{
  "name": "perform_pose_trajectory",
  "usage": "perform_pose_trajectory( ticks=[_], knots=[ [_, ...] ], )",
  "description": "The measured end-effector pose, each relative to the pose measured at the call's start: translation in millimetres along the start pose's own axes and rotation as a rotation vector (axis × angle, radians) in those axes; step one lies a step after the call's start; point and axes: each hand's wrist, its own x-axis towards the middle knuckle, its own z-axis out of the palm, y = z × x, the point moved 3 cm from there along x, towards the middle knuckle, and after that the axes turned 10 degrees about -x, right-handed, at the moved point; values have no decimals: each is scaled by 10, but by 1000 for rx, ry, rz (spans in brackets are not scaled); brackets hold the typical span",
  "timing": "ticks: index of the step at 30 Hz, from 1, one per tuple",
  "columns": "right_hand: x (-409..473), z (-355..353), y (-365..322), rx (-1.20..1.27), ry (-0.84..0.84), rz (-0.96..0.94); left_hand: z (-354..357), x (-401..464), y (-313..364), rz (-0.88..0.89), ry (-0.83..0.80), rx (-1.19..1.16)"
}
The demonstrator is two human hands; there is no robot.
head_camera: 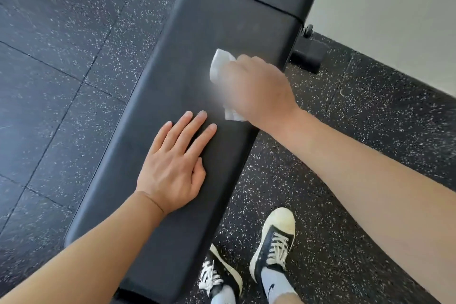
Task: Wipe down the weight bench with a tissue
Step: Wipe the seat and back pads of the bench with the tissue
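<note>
A long black padded weight bench [187,52] runs from the lower left toward the top of the view. My right hand [256,89] is over the middle of the pad, blurred by motion, and holds a crumpled white tissue [219,64] down on the surface. The tissue sticks out past the fingers at the far side and again near the wrist. My left hand [175,165] lies flat on the pad nearer to me, fingers straight and spread, palm down, holding nothing.
Dark speckled rubber floor tiles [56,61] surround the bench. The bench's black foot with a small wheel [307,53] stands at the right near a pale wall [394,20]. My two feet in black-and-white sneakers [274,242] stand right of the bench's near end.
</note>
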Motion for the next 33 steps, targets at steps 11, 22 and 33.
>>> perform_pose_trajectory(
  ticks=[11, 22, 33],
  knots=[
    [44, 50, -410, -191, -46, 247, -133, -95, -5, -193, 139, -183],
    [-903, 72, -2336, -62, -130, -262, -224, -1851, -264, -496, 211, -234],
    [-12, 20, -1591, -147, 54, -339, -468, -1365, -225, -539, 79, -176]
  ],
)
